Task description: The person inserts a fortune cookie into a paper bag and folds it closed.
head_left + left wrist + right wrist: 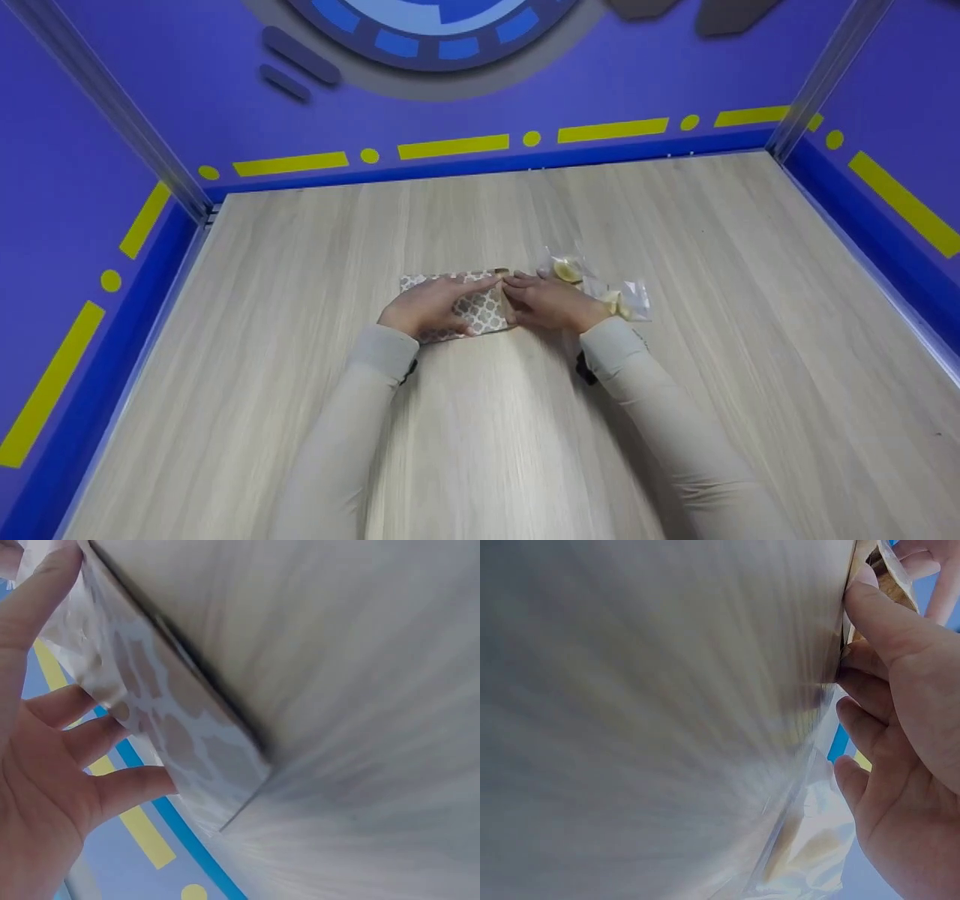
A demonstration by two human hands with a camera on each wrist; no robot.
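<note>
A flat paper bag [484, 311] with a grey-and-white lattice print lies on the wooden table, its right end showing plain brown. Across its left part spreads my left hand [435, 304], thumb near the close edge and index finger reaching to the right end. In the left wrist view, that hand [45, 772] holds the printed bag [176, 716] between thumb and fingers. My right hand [551, 301] is at the brown end; in the right wrist view, the thumb and curled fingers of the hand [907, 705] pinch its edge. The bag's inside is mostly hidden.
Just right of the right hand lie two clear plastic packets, one with a yellowish round piece [568, 270], the other packet [636, 300] with pale yellow pieces, partly covered by the wrist. Purple-blue panels [480, 112] bound the table [300, 247] at the back and sides.
</note>
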